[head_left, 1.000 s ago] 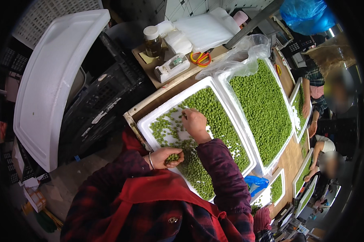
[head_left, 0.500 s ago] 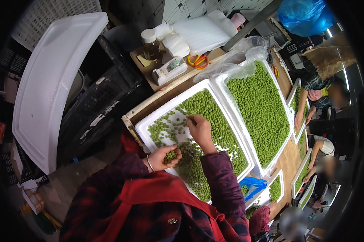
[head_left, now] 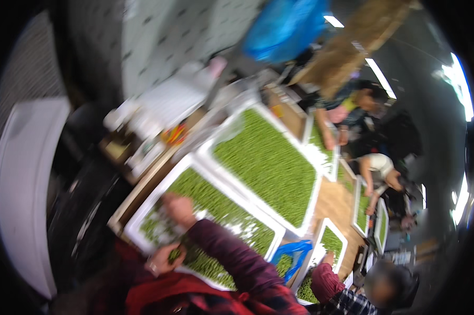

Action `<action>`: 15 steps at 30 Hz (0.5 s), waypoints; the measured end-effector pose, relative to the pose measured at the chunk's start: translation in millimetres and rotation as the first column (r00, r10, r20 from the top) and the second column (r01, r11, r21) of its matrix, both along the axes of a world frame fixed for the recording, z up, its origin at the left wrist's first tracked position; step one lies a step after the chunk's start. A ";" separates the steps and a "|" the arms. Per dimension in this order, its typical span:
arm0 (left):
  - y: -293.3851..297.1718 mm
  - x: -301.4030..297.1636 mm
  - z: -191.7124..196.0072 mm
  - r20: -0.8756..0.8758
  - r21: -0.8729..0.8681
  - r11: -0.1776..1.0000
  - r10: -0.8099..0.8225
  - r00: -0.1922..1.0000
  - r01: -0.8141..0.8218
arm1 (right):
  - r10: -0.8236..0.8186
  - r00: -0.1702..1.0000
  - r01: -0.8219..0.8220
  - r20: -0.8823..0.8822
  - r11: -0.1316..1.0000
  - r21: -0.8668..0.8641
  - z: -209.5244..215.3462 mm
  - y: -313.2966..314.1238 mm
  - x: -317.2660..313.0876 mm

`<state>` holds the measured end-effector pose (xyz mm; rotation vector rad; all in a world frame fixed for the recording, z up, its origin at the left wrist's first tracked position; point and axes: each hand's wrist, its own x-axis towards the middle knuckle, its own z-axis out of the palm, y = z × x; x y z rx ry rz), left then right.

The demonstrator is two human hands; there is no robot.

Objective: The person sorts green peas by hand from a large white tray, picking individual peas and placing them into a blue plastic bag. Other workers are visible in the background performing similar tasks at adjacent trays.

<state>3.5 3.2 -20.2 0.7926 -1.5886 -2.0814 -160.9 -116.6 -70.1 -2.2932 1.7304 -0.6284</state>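
A white foam tray [head_left: 238,195] lies in front of me, strewn with small round green pieces like peas [head_left: 200,190]. White patches of its bottom show between them. My left hand [head_left: 166,257], at the tray's near left edge, is cupped round a small heap of the pea-like pieces. Just beyond it, my right hand [head_left: 179,211] is over the left part of the tray. Motion blurs its fingers, so whether anything is between them is unclear.
Beside my tray stands a fuller white tray [head_left: 314,197] of the same green pieces. A blue plastic bag [head_left: 295,256] sits near the right corner. Orange-handled scissors [head_left: 174,135] lie at the back left. Other people work at trays to the right; a co-worker's sleeve [head_left: 325,282] is close.
The view has swung to the right, so the trays appear farther left and more co-workers show. My left hand still cups the green pieces; my right hand stays over the tray, now blurred.
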 end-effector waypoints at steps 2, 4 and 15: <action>-6.4 -12.6 -18.7 -0.198 0.953 0.276 0.272 0.942 0.121 | -0.058 0.998 0.058 0.004 0.998 0.040 28.7 1.5 -5.4; -6.2 -13.5 -9.8 -0.167 0.970 0.223 0.320 0.933 0.098 | -0.058 0.971 0.068 0.233 0.997 -0.036 52.6 4.7 -3.7; -2.5 6.9 26.9 0.116 0.061 0.928 0.358 0.926 -0.366 | -0.412 0.502 -0.347 0.760 0.709 0.613 133.1 80.9 -4.8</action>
